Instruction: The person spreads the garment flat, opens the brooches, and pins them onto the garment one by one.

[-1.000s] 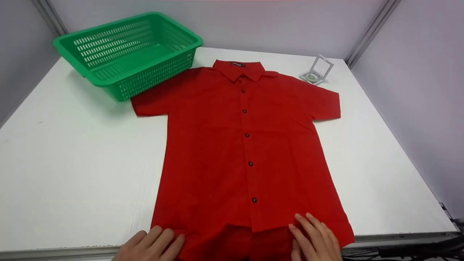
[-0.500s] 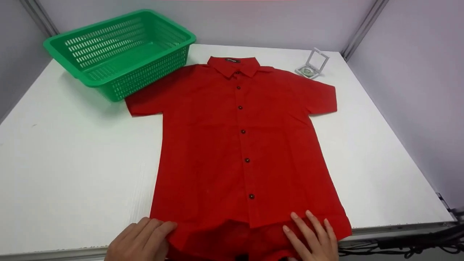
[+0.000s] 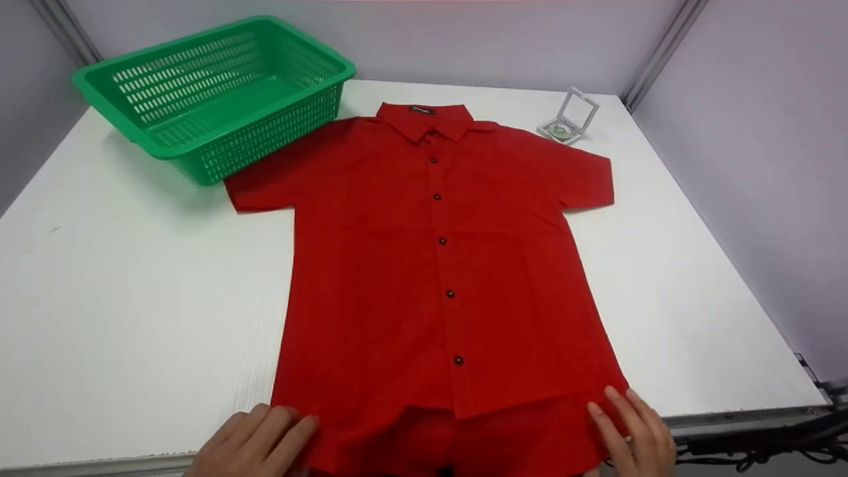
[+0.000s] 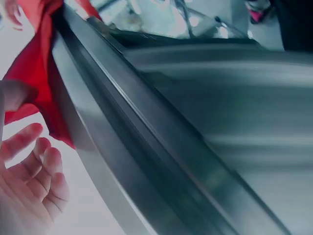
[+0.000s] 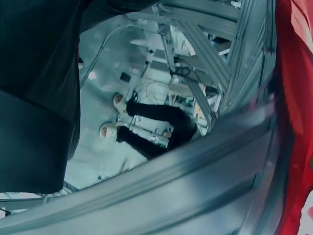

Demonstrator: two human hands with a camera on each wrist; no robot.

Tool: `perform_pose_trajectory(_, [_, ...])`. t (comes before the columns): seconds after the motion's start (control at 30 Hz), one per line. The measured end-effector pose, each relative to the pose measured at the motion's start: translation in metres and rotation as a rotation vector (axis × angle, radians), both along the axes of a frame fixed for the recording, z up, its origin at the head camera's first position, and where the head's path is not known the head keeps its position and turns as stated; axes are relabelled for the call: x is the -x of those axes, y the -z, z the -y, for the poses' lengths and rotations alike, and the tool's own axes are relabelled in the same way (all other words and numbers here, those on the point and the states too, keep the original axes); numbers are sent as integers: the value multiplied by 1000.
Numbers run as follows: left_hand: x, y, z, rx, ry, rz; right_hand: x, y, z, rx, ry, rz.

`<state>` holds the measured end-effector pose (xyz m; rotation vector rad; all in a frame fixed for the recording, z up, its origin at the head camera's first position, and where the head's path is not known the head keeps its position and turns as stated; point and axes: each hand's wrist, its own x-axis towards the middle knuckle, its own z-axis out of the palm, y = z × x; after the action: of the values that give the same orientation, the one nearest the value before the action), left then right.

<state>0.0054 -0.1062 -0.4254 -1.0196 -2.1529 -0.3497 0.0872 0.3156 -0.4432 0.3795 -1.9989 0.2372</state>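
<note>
The red shirt (image 3: 377, 278) lies front up in the middle of the white surface (image 3: 146, 298), with its collar (image 3: 424, 126) at 12 o'clock and its bottom edge by me at 6. My left hand (image 3: 252, 445) is on the corner at 7 o'clock. Its thumb (image 4: 17, 95) touches the cloth, but I can't tell if I'm pinching or just resting there. My right hand (image 3: 639, 434) is at 5 o'clock, its fingers (image 3: 621, 411) straight and loose on the other corner.

I think the shirt is light, soft and floppy (it won't break if I drop it), and it should crumple easily. The two bottom corners look like good spots to hold, kept level together.

The sleeve (image 3: 262, 192) at 10 o'clock meets the green basket (image 3: 278, 126), and I can't tell if the basket sits on it. The bottom edge runs out of my head view. My right wrist view is mostly floor (image 5: 93, 164), with red cloth at 3 o'clock. The small hinged frame (image 3: 591, 117) at 1 o'clock holds something green, too tiny to make out.
</note>
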Motion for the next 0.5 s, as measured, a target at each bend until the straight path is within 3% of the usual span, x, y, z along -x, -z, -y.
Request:
perform_pose_trajectory(0.13, [0, 2, 3, 63, 37, -16, -14, -1, -15, 156, 102, 180])
perform_pose_trajectory(0.23, [-4, 0, 3, 118, 99, 25, -18, 0, -27, 209, 114, 269])
perform_pose_trajectory(0.4, [-6, -3, -1, 66, 243, -12, -18, 3, -41, 271, 57, 230])
perform_pose_trajectory(0.5, [-7, -3, 1, 33, 273, -27, -19, 2, -46, 330, 85, 201])
